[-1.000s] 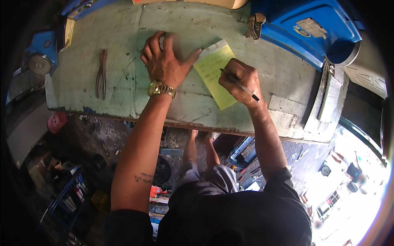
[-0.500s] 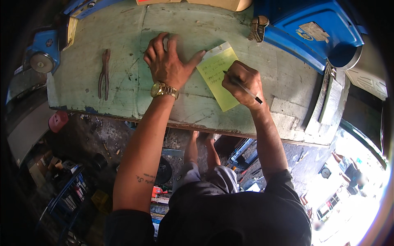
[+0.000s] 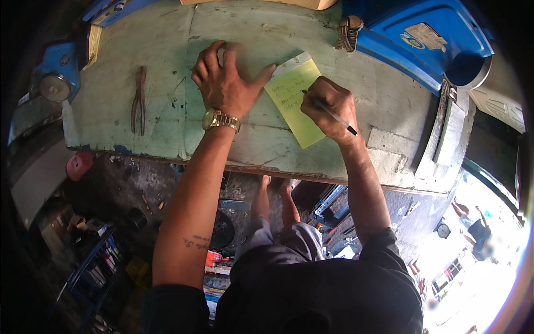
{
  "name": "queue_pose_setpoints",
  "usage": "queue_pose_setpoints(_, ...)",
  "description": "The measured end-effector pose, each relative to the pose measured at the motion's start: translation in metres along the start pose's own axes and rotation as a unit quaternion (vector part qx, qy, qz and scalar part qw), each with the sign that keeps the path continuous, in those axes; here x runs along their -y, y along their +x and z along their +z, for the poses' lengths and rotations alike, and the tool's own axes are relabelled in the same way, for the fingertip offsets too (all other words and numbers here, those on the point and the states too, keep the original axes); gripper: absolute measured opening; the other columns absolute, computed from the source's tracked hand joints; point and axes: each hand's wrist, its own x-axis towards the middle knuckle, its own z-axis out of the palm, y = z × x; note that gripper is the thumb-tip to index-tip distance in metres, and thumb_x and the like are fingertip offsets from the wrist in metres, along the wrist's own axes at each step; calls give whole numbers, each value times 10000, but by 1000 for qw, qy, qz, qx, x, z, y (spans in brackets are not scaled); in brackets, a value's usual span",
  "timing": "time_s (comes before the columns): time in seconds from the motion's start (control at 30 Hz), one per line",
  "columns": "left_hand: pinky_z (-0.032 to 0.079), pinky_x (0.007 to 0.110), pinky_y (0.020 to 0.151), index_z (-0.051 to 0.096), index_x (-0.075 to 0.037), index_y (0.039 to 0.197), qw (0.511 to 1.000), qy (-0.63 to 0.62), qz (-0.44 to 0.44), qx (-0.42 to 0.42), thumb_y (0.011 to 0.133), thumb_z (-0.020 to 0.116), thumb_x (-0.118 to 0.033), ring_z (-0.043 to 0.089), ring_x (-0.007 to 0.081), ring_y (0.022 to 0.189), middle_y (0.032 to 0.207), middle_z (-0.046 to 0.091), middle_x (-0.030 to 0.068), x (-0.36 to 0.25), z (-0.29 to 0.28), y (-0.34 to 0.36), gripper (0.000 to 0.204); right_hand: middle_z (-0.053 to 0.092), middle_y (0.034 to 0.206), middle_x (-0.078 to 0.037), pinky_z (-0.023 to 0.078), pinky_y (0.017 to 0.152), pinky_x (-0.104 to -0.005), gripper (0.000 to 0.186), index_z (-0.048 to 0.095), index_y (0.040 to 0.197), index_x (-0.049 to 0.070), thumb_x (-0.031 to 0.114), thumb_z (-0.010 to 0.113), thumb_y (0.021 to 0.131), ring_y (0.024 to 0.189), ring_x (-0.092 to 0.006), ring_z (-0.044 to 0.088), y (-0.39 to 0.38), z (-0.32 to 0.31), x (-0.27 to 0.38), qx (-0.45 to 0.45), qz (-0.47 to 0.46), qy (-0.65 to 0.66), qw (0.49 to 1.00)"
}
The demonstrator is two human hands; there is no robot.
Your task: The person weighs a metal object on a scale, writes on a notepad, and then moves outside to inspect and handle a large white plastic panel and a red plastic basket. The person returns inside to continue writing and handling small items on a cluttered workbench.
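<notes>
A yellow notepad (image 3: 295, 122) with a white top strip and some handwriting lies tilted on the worn pale-green bench top (image 3: 142, 39). My right hand (image 3: 331, 108) rests on the pad, closed round a pen (image 3: 342, 123) with a dark cap end, its tip on the writing. My left hand (image 3: 228, 80), with a metal watch (image 3: 219, 119) on the wrist, is open on the bench, fingers spread and bent, thumb at the pad's upper left corner. Left of it lies a long pair of rusty pliers (image 3: 139, 100).
A large blue metal casing (image 3: 400, 61) and a small metal tool (image 3: 349, 33) stand at the upper right, a blue machine (image 3: 54, 67) at the left. Cardboard (image 3: 300, 3) is at the back. Below are a pink object (image 3: 79, 166), scattered items, and another person (image 3: 478, 225) in bright light.
The pen tip and my right hand have shifted slightly over the writing. My left hand stays spread beside the pad. The other person at the lower right has moved a little.
</notes>
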Motion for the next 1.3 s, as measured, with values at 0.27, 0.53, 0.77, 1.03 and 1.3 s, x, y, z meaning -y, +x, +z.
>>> queue_pose_setpoints(0.27, 329, 516, 970, 576, -146, 1169, 1000, 4, -11, 6, 658, 787, -611, 394, 337, 1227, 1312, 462, 98, 0, 1, 0, 723, 562, 676, -104, 465, 566, -358, 145, 529, 696, 2, 24, 666, 740, 580, -241, 550, 0, -3, -4, 15, 14, 11, 1000)
queue_pose_setpoints(0.53, 321, 499, 986, 578, -152, 1167, 1000, 16, -4, -1, 677, 762, -644, 414, 321, 1205, 1301, 484, 76, -1, 1, 0, 718, 557, 674, -104, 459, 556, -351, 152, 528, 700, -2, 27, 673, 737, 570, -234, 540, -1, -3, -4, -12, 36, 35, 999)
queue_pose_setpoints(0.77, 330, 493, 982, 578, -152, 1166, 1000, 18, 4, -9, 681, 757, -647, 424, 324, 1196, 1297, 486, 73, 0, 2, 1, 716, 578, 693, -111, 467, 562, -359, 158, 529, 705, 1, 32, 681, 731, 573, -236, 552, 0, -3, -4, -18, 48, 20, 998)
queue_pose_setpoints(1.03, 339, 505, 970, 575, -163, 1188, 1000, 19, 1, -11, 682, 753, -656, 421, 326, 1204, 1310, 474, 69, 4, 2, 0, 729, 592, 699, -129, 476, 574, -367, 170, 538, 712, 11, 47, 704, 719, 588, -248, 578, 0, -1, -2, -10, 65, 8, 998)
queue_pose_setpoints(1.3, 287, 521, 1025, 582, -140, 1190, 999, 3, -27, 25, 648, 767, -646, 344, 332, 1273, 1330, 431, 99, 1, -2, 1, 764, 589, 691, -114, 481, 572, -345, 120, 571, 716, 9, 20, 687, 746, 583, -241, 594, -13, -6, 7, 42, 55, 43, 997)
